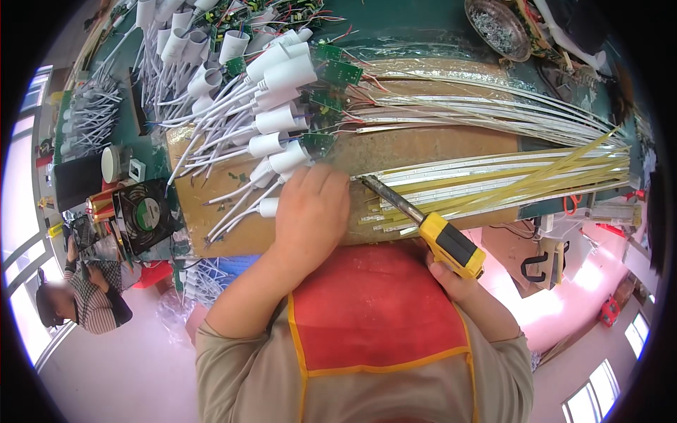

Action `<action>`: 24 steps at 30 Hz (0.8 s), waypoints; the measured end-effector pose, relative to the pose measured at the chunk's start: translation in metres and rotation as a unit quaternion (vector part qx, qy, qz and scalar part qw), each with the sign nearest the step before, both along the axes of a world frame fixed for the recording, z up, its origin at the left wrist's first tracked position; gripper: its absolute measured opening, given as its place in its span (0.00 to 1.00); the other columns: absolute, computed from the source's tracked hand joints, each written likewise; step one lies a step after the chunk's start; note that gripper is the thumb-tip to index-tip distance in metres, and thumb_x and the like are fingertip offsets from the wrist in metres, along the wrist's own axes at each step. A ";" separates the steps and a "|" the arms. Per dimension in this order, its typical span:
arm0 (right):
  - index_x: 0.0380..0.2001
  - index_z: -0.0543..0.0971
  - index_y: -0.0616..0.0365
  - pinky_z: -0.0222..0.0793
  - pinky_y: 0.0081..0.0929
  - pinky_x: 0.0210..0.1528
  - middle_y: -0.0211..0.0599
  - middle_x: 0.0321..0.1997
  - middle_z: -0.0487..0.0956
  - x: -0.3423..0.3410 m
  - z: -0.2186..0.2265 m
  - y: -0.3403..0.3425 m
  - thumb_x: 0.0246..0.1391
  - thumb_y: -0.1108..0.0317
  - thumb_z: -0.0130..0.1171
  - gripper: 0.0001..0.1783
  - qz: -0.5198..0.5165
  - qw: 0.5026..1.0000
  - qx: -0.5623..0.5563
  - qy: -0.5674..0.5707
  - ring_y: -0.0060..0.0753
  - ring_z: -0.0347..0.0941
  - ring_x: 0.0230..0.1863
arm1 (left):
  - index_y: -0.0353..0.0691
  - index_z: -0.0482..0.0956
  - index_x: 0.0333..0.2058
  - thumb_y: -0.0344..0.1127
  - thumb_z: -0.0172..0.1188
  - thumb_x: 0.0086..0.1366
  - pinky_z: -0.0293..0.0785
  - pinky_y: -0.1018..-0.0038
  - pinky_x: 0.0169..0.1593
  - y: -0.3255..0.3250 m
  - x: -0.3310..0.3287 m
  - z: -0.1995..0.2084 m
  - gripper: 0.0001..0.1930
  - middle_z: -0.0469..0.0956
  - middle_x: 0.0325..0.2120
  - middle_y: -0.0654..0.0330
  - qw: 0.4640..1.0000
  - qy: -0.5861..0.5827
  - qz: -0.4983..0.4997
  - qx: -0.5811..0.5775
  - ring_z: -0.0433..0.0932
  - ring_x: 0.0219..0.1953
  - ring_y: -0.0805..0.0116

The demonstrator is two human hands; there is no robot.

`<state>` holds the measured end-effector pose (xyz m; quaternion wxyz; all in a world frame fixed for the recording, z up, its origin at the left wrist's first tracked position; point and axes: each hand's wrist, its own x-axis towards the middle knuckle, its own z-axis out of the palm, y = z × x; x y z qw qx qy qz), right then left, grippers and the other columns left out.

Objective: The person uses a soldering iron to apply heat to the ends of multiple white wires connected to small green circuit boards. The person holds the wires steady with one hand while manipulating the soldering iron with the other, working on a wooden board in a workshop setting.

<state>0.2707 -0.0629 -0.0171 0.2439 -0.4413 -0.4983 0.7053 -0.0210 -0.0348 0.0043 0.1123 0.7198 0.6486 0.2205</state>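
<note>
Head camera, looking down at a workbench: the left hand (310,211) presses flat, fingers closed, on LED strip ends (367,180) beside white tubes (282,116); the right hand (455,282) grips a yellow soldering iron (451,243), tip touching the strips

Left hand (312,211) lies at the centre of the frame, palm down, fingers curled forward and pressed together, its bare forearm rising from the lower left. Right hand (451,280) sits right of centre, lower down and mostly hidden, fingers closed in a grip, its forearm entering from the lower right.
</note>
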 end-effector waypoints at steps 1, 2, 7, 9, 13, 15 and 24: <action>0.43 0.75 0.62 0.68 0.24 0.37 0.32 0.34 0.76 -0.001 0.000 0.000 0.50 0.74 0.65 0.16 -0.005 1.000 -0.005 0.002 0.23 0.71 0.33 | 0.39 0.77 0.33 0.24 0.62 0.54 0.72 0.61 0.38 0.000 0.000 0.001 0.07 0.77 0.31 0.54 1.000 0.000 -0.001 -0.004 0.75 0.33 0.51; 0.44 0.75 0.62 0.68 0.24 0.37 0.32 0.34 0.76 -0.002 0.000 0.000 0.50 0.74 0.65 0.17 -0.010 1.000 -0.010 0.005 0.23 0.71 0.33 | 0.39 0.77 0.33 0.24 0.62 0.54 0.72 0.61 0.38 0.001 0.000 0.001 0.07 0.77 0.31 0.54 1.000 0.000 -0.002 -0.008 0.75 0.33 0.51; 0.43 0.74 0.63 0.68 0.24 0.37 0.32 0.34 0.76 -0.002 -0.003 0.000 0.51 0.74 0.65 0.16 -0.001 1.000 0.015 0.010 0.23 0.71 0.33 | 0.39 0.77 0.33 0.24 0.62 0.54 0.72 0.60 0.38 0.001 0.002 0.002 0.07 0.77 0.31 0.54 1.000 -0.004 0.002 -0.013 0.75 0.33 0.51; 0.43 0.74 0.62 0.68 0.24 0.37 0.32 0.34 0.76 0.000 -0.005 0.001 0.51 0.74 0.65 0.16 0.012 0.999 0.030 0.006 0.23 0.71 0.33 | 0.39 0.77 0.33 0.24 0.62 0.54 0.72 0.60 0.38 0.001 0.002 0.002 0.07 0.77 0.31 0.54 1.000 -0.004 0.002 -0.013 0.75 0.33 0.51; 0.43 0.74 0.62 0.68 0.24 0.37 0.32 0.34 0.76 0.000 -0.007 0.001 0.51 0.74 0.65 0.16 0.017 0.999 0.035 0.006 0.23 0.71 0.33 | 0.39 0.77 0.33 0.24 0.62 0.54 0.72 0.60 0.38 0.002 0.002 0.002 0.07 0.77 0.31 0.54 1.000 -0.001 0.000 -0.010 0.75 0.33 0.51; 0.43 0.74 0.62 0.68 0.24 0.37 0.32 0.34 0.76 -0.001 -0.006 0.001 0.51 0.75 0.64 0.16 0.012 0.999 0.031 0.012 0.23 0.71 0.33 | 0.39 0.77 0.33 0.24 0.62 0.54 0.72 0.60 0.38 0.002 0.002 0.001 0.07 0.77 0.31 0.54 1.000 -0.003 0.001 -0.011 0.74 0.33 0.51; 0.43 0.74 0.62 0.67 0.24 0.34 0.32 0.31 0.76 0.006 -0.010 -0.004 0.51 0.74 0.64 0.16 -0.036 0.997 -0.023 0.066 0.23 0.71 0.31 | 0.38 0.77 0.32 0.24 0.62 0.54 0.72 0.60 0.38 0.002 0.002 0.003 0.07 0.77 0.31 0.54 1.000 -0.007 0.002 -0.014 0.74 0.33 0.51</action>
